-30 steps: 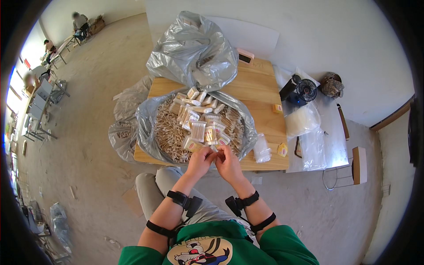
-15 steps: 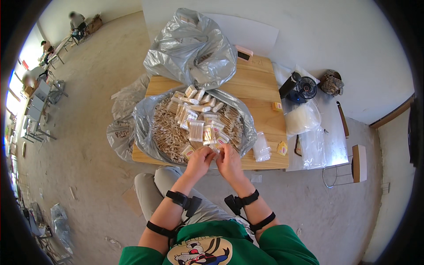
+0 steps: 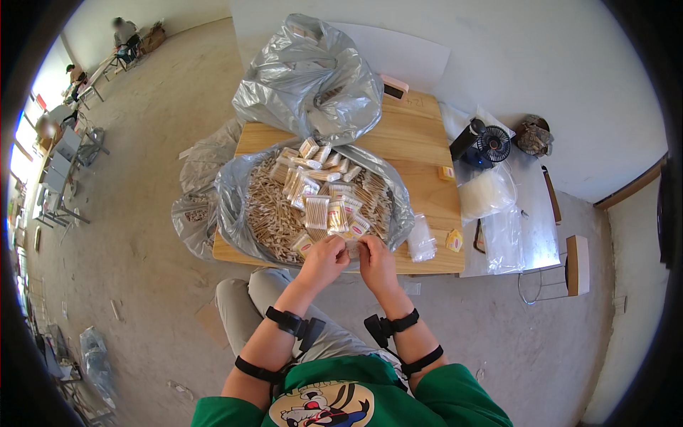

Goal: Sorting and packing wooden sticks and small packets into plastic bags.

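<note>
Both of my hands meet at the near rim of a grey plastic bag [image 3: 231,206] heaped with loose cotton swabs [image 3: 274,217]. My left hand [image 3: 327,257] is closed, its fingertips pinching one side of a small clear plastic bag [image 3: 353,248]. On the opposite side, my right hand [image 3: 377,263] pinches the same bag, with fingers bent. What the bag contains is too small to make out. Just beyond my fingers, on top of the heap, lie several filled packs of cotton swabs [image 3: 316,212], some with yellow and red labels.
Behind stands another grey plastic bag [image 3: 306,78]. On the wooden table [image 3: 416,142] lie a stack of clear bags [image 3: 421,238], yellow label cards [image 3: 454,240] and a pink-edged phone [image 3: 393,87]. A side table to the right bears a black fan [image 3: 493,142] and plastic bags [image 3: 489,192].
My hands have moved slightly apart, the right one rightward and a little nearer me. More of the small clear bag shows between them.
</note>
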